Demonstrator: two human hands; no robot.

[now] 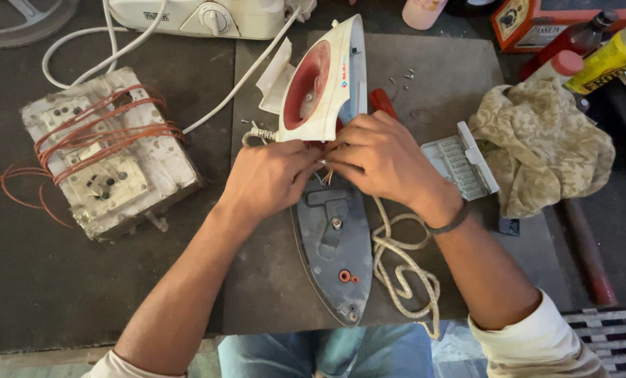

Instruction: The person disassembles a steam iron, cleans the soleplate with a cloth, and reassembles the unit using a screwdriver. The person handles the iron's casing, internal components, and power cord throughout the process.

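The dark desk (40, 294) carries a grey mat (271, 280) under the work. At the left sits a grimy white switchboard block (106, 157) wound with red-brown wire (96, 122). At the right a beige patterned cloth (540, 140) lies crumpled, and along the far edge stands a white appliance (201, 15) with a round knob, its white cord (215, 98) trailing across the desk.

In the middle is an opened clothes iron. Its grey soleplate (334, 245) lies flat, tip pointing toward the person, and its white upper shell (327, 80), red inside, is tipped up on its back end just beyond the hands. A braided off-white cord (400, 269) loops beside the soleplate on the right.

At the far right corner stand an orange-red box (530, 24), a dark red bottle (572, 40) and a yellow bottle (607, 63) lying aslant, with a pink cup (423, 12) nearby. A small clear plastic case (460, 161) lies open beside the cloth.

The left hand (267, 178) and right hand (383, 157) meet over the iron's rear end, fingers curled and pinched closed around thin wires (327, 171) where shell and soleplate join. A red handle (381, 101) peeks out behind the right hand, and a few small screws (404, 75) lie on the mat beyond.
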